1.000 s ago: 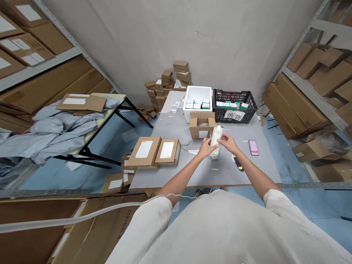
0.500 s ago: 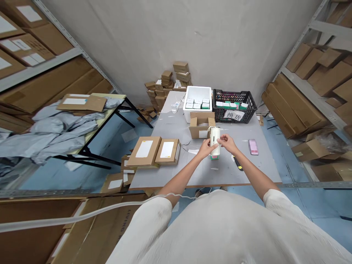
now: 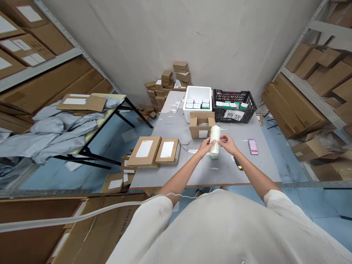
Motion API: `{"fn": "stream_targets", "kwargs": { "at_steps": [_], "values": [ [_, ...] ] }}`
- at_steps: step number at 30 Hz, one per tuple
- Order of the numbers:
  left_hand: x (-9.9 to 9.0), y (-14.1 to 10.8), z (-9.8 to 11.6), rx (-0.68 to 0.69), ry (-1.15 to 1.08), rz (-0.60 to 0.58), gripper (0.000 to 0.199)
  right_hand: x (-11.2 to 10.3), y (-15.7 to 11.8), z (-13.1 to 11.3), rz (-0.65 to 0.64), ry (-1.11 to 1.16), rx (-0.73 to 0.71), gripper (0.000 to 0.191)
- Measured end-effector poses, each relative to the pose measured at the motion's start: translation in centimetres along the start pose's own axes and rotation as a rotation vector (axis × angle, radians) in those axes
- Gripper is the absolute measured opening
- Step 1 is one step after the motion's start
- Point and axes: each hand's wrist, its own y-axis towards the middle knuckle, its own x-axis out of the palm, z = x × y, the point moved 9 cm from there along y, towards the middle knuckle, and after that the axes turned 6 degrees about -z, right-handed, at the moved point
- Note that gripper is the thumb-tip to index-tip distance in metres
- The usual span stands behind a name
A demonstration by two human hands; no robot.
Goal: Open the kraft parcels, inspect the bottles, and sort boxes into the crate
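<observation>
A smooth cream-coloured cylinder [image 3: 216,132] stands nearly upright above the grey table, between both of my hands. My left hand [image 3: 205,147] grips its left side, thumb across the front. At the other side, my right hand [image 3: 227,142] pinches it with thumb and fingertips. Part of a small green and pink box [image 3: 214,156] shows right below the cylinder; I cannot tell whether they touch. Just behind is an open cardboard carton [image 3: 194,132] with a white label. A black and yellow cutter-like tool [image 3: 238,163] lies beside my right forearm.
On the grey table [image 3: 176,176], a white bin [image 3: 187,116] and a black crate [image 3: 249,116] hold small boxes at the back. Two labelled cartons [image 3: 132,156] lie left, a pink phone [image 3: 253,146] right. A white cable [image 3: 110,209] crosses near my left arm.
The cylinder has turned in my hands: its dark slot and the cord loop at its top no longer show, and a plain side faces me. My hands have barely moved.
</observation>
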Motion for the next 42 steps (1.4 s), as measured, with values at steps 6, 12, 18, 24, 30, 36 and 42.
{"fn": "stream_targets", "kwargs": {
  "at_steps": [6, 12, 18, 24, 30, 36, 42],
  "values": [
    [-0.4, 0.6, -0.1, 0.011, 0.007, 0.029, 0.075, 0.1, -0.2, -0.5, 0.020, -0.050, -0.058, 0.057],
    [-0.1, 1.0, -2.2, -0.181, -0.196, 0.031, 0.067, 0.1, -0.2, -1.7, 0.004, -0.101, -0.080, 0.052],
    [0.7, 1.0, -3.6, -0.314, -0.276, -0.045, 0.063, 0.1, -0.3, -2.6, 0.024, -0.136, -0.108, 0.050],
    [0.9, 0.8, -3.6, -0.298, -0.268, -0.105, 0.062, 0.1, -0.4, -2.3, -0.009, -0.157, -0.106, 0.048],
    [0.2, 0.9, -3.3, -0.160, -0.230, -0.027, 0.082, 0.4, -0.3, -1.1, -0.032, -0.159, -0.109, 0.048],
    [-0.3, 0.7, -2.2, 0.109, 0.029, 0.001, 0.078, 1.2, -0.7, -1.7, -0.033, -0.212, -0.161, 0.087],
    [-0.8, -0.5, -1.1, 0.203, 0.288, 0.071, 0.069, 2.7, -2.2, -4.8, -0.088, -0.469, -0.374, 0.085]
  ]
}}
